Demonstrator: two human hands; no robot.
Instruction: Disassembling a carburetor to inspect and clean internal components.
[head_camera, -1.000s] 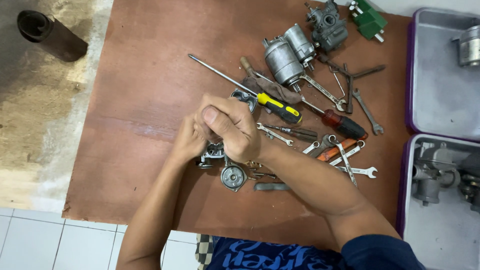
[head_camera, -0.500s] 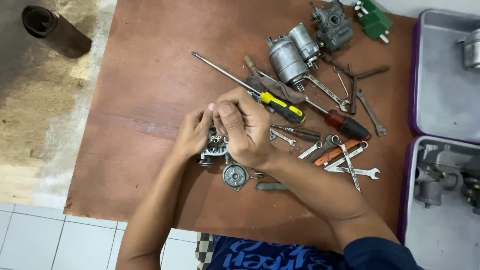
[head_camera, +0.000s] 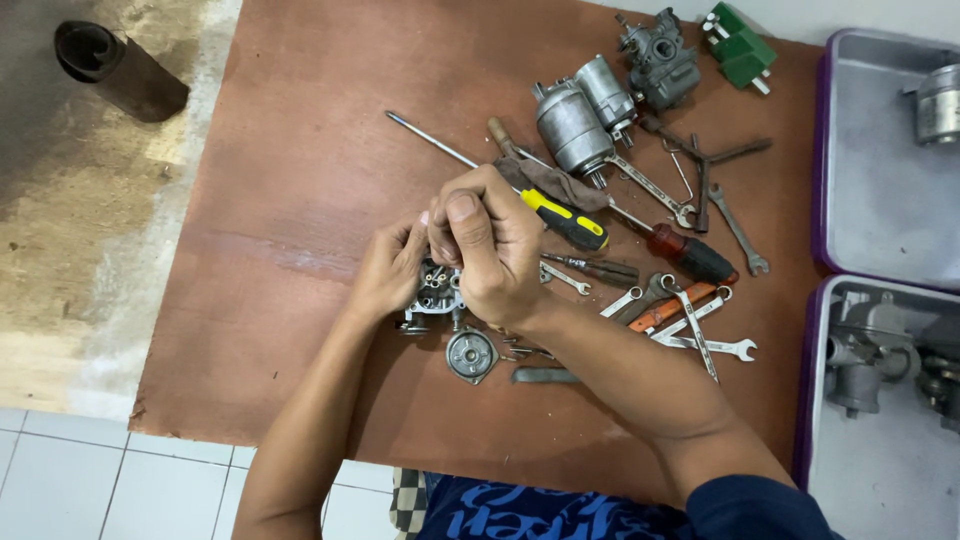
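Note:
A small metal carburetor body (head_camera: 437, 297) rests on the brown board (head_camera: 300, 200). My left hand (head_camera: 390, 268) grips it from the left side. My right hand (head_camera: 490, 245) is bunched over its top, fingertips pinched together at the opening; what they pinch is hidden. A round metal cover (head_camera: 470, 354) lies just below the hands. A long screwdriver with a yellow-and-black handle (head_camera: 560, 218) lies behind my right hand.
Several wrenches (head_camera: 690, 320), a red-handled screwdriver (head_camera: 690, 252), two grey starter motors (head_camera: 585, 115), another carburetor (head_camera: 660, 60) and a green part (head_camera: 740, 45) crowd the board's right half. Two purple-rimmed trays (head_camera: 815, 180) with metal parts stand at right. A dark cylinder (head_camera: 115, 70) lies top left.
Both hands have stayed on the carburetor body. My right hand has shifted slightly, its fingers now bunched over the top of the part.

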